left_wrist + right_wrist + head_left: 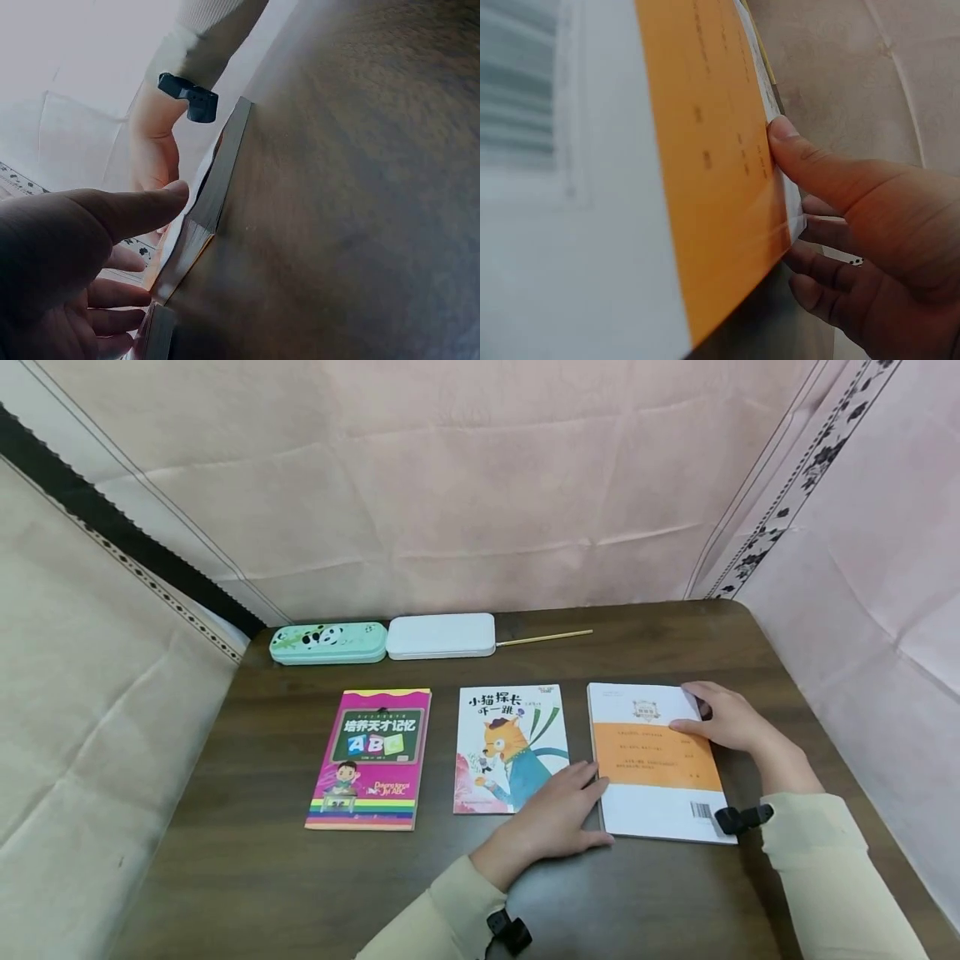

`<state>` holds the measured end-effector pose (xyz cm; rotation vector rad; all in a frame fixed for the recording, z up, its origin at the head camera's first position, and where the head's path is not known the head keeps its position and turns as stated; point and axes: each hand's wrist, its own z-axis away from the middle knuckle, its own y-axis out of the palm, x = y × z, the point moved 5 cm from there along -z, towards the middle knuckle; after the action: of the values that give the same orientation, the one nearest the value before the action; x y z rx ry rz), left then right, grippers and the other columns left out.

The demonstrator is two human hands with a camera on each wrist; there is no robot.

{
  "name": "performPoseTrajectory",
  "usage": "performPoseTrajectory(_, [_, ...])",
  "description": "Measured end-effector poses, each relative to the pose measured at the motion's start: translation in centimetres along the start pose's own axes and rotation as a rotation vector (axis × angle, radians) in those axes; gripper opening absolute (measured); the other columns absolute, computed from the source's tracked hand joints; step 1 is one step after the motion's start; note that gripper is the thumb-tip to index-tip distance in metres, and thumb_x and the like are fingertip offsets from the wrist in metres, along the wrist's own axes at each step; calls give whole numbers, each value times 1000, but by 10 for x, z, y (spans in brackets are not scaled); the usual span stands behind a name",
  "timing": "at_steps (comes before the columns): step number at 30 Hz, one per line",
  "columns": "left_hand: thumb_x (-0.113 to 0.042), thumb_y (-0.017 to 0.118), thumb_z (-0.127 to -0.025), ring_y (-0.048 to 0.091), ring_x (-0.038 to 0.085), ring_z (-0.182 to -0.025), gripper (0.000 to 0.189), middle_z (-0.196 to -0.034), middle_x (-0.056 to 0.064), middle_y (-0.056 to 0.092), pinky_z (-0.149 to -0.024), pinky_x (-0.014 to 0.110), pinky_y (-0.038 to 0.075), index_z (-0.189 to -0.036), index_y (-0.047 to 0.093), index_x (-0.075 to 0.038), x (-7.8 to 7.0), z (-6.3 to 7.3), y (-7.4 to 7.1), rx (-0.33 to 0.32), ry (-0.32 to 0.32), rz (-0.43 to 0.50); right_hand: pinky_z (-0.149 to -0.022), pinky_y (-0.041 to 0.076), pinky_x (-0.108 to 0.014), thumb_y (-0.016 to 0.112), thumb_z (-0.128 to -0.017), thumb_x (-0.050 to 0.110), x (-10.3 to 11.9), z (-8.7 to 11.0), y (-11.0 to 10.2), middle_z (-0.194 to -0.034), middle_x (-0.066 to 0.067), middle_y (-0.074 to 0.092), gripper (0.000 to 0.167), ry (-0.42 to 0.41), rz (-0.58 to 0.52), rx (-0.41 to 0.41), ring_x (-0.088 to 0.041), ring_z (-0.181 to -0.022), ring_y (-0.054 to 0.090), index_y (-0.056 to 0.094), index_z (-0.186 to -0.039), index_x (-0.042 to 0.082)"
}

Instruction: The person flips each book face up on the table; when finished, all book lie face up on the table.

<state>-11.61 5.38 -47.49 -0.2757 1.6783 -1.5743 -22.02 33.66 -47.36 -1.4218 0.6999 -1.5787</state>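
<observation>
The left forearm (442, 906), sleeved, slanted up and rightward from the bottom of the head view; the left wrist (491, 862) ran nearly straight into the left hand (558, 818), its back showing, fingers reaching forward, the left thumb (146, 210) stretched out apart from them; the right forearm (832, 860), also sleeved, rose leftward; the right wrist (787, 767) bent inward; the right hand (726, 718) pinched, the right thumb (821, 165) opposite its bent fingers.

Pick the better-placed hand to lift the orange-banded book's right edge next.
Right, probably: the right hand has its thumb on the orange-banded book there, fingers beyond that edge; the left hand is by the opposite edge.
</observation>
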Motion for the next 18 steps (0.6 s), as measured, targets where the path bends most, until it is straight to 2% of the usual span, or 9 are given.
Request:
performPoseTrajectory(2, [-53,70,-92,30,18,-149,76,-161,8,36,-121,30,25,-152,47,-11,-1,-1,0,-9,-10,5,-91,44,-59,79,-87,47,-2,1,1,-139,-33,43,95,-4,-2,-15,-43,-109,47,36,-150,-10])
performPoseTrajectory(6, [-53,72,-91,31,18,-149,75,-161,8,35,-120,31,26,-151,49,-13,-1,-3,4,-26,-43,10,-89,45,-57,78,-86,49,-7,4,4,-140,-31,43,96,5,-8,-26,-42,-109,48,36,-150,-9])
performPoseTrajectory(12, [-54,73,-89,29,20,-150,74,-162,9,33,-121,32,25,-148,53,-14,-4,-5,7,-37,-77,11,-89,45,-59,77,-86,53,-11,6,5,-143,-32,40,100,12,-21,-28,-44,-111,48,33,-152,-7])
performPoseTrajectory(18, [-55,75,-87,26,19,-151,80,-164,11,28,-122,34,22,-151,49,-13,-3,-3,9,-39,-102,19,-88,45,-57,75,-86,56,-9,5,6,-139,-31,43,100,2,-33,-31,-42,-109,48,33,-153,-6])
